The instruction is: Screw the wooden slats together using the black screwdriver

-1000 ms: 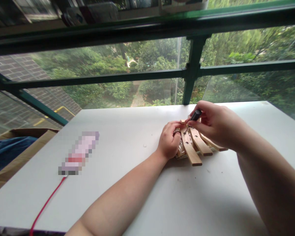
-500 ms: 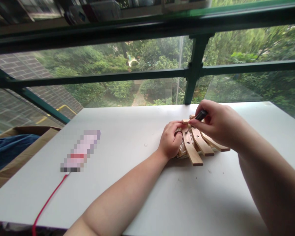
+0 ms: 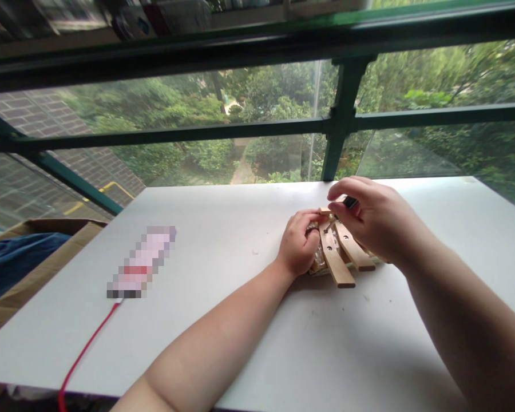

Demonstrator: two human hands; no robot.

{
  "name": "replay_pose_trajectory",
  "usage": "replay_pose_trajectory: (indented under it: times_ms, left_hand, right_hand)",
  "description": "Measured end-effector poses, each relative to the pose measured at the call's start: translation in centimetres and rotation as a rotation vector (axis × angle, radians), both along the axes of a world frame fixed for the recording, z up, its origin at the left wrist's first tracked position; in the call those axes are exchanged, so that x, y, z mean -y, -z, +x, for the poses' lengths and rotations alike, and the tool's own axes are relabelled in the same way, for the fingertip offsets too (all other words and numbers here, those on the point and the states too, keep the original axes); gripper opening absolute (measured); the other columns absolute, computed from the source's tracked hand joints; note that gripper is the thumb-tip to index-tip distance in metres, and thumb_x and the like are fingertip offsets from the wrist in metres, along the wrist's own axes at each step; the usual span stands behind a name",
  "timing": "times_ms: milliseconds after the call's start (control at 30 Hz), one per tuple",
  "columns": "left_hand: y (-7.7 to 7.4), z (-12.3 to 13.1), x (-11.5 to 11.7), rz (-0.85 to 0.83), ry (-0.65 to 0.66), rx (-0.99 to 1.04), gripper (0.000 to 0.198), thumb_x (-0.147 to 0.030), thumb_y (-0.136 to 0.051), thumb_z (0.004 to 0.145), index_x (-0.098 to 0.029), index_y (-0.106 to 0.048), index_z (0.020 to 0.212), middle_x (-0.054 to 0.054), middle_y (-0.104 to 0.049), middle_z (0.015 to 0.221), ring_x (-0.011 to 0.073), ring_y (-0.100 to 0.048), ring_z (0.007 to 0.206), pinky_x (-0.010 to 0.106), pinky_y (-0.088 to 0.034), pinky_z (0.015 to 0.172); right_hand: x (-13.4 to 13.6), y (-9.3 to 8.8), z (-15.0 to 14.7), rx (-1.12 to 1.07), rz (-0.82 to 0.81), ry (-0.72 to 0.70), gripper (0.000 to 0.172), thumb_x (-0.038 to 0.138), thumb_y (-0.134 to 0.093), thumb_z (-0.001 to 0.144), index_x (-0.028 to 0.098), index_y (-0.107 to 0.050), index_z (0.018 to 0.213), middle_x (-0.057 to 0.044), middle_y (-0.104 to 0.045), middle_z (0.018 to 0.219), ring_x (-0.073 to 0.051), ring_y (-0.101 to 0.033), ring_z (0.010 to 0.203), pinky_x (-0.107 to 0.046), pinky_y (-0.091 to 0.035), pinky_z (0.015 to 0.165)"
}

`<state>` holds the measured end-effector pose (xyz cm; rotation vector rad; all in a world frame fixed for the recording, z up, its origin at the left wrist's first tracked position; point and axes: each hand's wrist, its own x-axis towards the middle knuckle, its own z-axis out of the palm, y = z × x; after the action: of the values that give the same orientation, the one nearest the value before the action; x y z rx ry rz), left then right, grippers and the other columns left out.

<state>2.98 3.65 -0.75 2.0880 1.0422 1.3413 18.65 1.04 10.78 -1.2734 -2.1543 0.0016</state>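
Note:
A small wooden assembly with several flat wooden slats (image 3: pixel 342 271) lies on the white table, right of centre. My left hand (image 3: pixel 299 243) is closed round its left side, fingers at the far edge and thumb bent in. Over its far right part is my right hand (image 3: pixel 367 214), holding a screwdriver by its black handle (image 3: pixel 351 202) between thumb and fingers. The thin shaft slants down left to a screw (image 3: pixel 325 231) near the top of the leftmost slat. Another dark screw sits lower on that slat. My right hand hides the slats farther right.
On the left of the white table (image 3: pixel 206 257) lies a blurred-out flat object (image 3: pixel 148 260) with a red cable (image 3: pixel 88 346) running to the near edge. A cardboard box (image 3: pixel 75 243) holding blue cloth (image 3: pixel 21 257) stands beyond the left edge. Green-framed windows rise behind.
My right hand has shifted slightly left and turned round the screwdriver handle, covering more of the handle and the right slat. My left hand and the wooden assembly stay in place.

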Motion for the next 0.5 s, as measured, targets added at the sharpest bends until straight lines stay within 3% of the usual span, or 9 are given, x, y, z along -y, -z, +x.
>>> replay_pose_trajectory:
  times_ms: [100, 200, 367, 500]
  left_hand:
    - [0.1, 0.0, 0.0, 0.0, -0.017, -0.003, 0.028, -0.009, -0.046, 0.084, -0.018, -0.06, 0.107, 0.007, -0.061, 0.12, 0.0208, -0.054, 0.117, 0.035, -0.04, 0.108]
    - [0.1, 0.0, 0.0, 0.003, -0.013, 0.005, 0.029, -0.009, -0.046, 0.084, -0.018, -0.06, 0.107, 0.007, -0.061, 0.12, 0.0203, -0.054, 0.118, 0.035, -0.04, 0.108]
    - [0.0, 0.0, 0.0, -0.001, 0.008, 0.011, 0.031, -0.008, -0.046, 0.083, -0.018, -0.061, 0.108, 0.007, -0.06, 0.121, 0.0201, -0.054, 0.118, 0.034, -0.04, 0.108]
    - [-0.1, 0.0, 0.0, -0.004, 0.009, 0.021, 0.031, -0.007, -0.046, 0.082, -0.018, -0.061, 0.107, 0.006, -0.06, 0.121, 0.0198, -0.054, 0.118, 0.035, -0.04, 0.109]
  right_hand:
    - [0.2, 0.1, -0.4, -0.005, -0.006, -0.114, 0.008, 0.014, -0.051, 0.084, 0.022, -0.054, 0.084, 0.0, -0.058, 0.076, -0.013, -0.05, 0.066, -0.025, -0.037, 0.062]
    - [0.4, 0.0, -0.1, -0.033, -0.046, -0.073, 0.008, 0.015, -0.052, 0.081, 0.022, -0.05, 0.083, 0.002, -0.053, 0.067, -0.013, -0.047, 0.06, -0.025, -0.035, 0.057]
    - [0.4, -0.4, 0.8, -0.053, -0.176, -0.069, 0.026, 0.007, -0.051, 0.073, 0.024, -0.048, 0.093, 0.002, -0.061, 0.079, -0.013, -0.052, 0.064, -0.024, -0.039, 0.058]
    - [0.4, -0.5, 1.1, -0.055, -0.185, -0.064, 0.033, 0.005, -0.047, 0.072, 0.025, -0.047, 0.099, 0.0, -0.065, 0.086, -0.015, -0.058, 0.073, -0.024, -0.043, 0.064]
